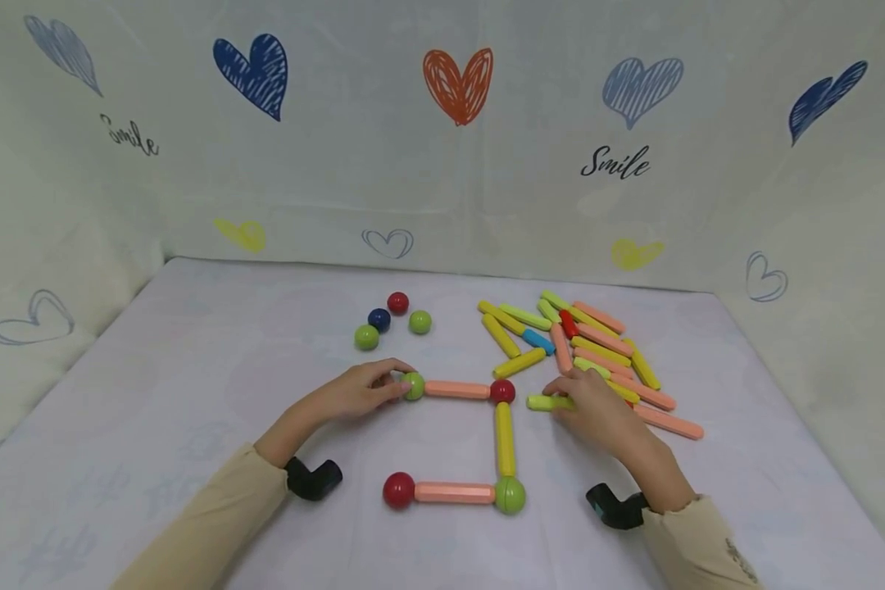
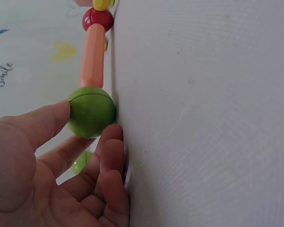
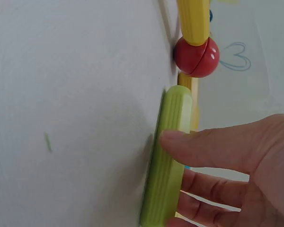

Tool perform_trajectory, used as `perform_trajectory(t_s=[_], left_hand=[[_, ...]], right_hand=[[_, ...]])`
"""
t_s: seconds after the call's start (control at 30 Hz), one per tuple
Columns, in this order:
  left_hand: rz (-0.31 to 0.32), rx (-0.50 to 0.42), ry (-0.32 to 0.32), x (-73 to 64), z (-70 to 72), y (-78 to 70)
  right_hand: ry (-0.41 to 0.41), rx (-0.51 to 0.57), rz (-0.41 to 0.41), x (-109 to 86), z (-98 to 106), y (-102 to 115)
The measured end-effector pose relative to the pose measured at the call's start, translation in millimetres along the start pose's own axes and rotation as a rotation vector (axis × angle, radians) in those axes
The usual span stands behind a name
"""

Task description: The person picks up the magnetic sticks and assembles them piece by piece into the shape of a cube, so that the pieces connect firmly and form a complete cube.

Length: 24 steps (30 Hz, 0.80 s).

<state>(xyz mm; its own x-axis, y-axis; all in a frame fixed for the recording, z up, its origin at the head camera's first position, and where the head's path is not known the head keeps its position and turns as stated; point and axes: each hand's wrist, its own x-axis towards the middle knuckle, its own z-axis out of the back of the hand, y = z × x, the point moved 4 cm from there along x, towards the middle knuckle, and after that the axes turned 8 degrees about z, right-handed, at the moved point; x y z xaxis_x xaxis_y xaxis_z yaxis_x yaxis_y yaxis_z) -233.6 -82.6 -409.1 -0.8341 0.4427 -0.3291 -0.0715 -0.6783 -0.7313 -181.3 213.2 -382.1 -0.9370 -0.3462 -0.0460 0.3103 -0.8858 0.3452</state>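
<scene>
My left hand (image 1: 360,389) pinches a green ball (image 2: 91,113) between thumb and fingers, low at the cloth. From that ball a salmon rod (image 1: 457,390) runs right to a red ball (image 1: 502,392). A yellow rod (image 1: 505,439) leads from there toward me to another green ball (image 1: 510,495), and a second salmon rod (image 1: 455,492) joins it to a red ball (image 1: 399,490) at the left. In my right hand (image 1: 593,410) is a light green rod (image 3: 168,156), gripped by thumb and fingers. Its free end points at the red corner ball, a small gap apart.
Behind my right hand lies a pile of salmon, yellow, light green, red and blue rods, including a yellow rod (image 1: 519,362). Loose balls sit at the back middle, among them a blue ball (image 1: 379,319). A white cloth backdrop (image 1: 339,164) with printed hearts stands behind the table.
</scene>
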Motion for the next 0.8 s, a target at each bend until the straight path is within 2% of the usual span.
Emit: perform_trajectory(t_s=[0.13,0.23,0.33,0.43,0.53,0.67,0.8], left_hand=[[0.013,0.001,-0.002,0.4,1.2,-0.4],[0.019,-0.002,0.003,-0.6,1.7,-1.6],[0.02,-0.003,0.007,-1.3,1.8,-2.3],[0.023,0.001,0.006,-1.1,1.7,-1.8],[0.027,0.004,0.005,-1.1,1.8,-1.7],[0.028,0.009,0.005,-1.9,1.5,-3.2],[0.036,0.012,0.002,-2.8,1.6,-4.9]], right_hand=[[-0.01,-0.047,-0.01,1.4,-1,2],[-0.047,-0.019,-0.027,0.8,3,6],[-0.129,0.049,-0.016,0.0,10,15],[-0.198,0.155,0.011,-1.5,16,30],[-0.213,0.305,0.02,-2.3,17,47],[-0.18,0.481,0.011,-0.3,8,68],[-0.134,0.597,0.021,3.9,-5,85]])
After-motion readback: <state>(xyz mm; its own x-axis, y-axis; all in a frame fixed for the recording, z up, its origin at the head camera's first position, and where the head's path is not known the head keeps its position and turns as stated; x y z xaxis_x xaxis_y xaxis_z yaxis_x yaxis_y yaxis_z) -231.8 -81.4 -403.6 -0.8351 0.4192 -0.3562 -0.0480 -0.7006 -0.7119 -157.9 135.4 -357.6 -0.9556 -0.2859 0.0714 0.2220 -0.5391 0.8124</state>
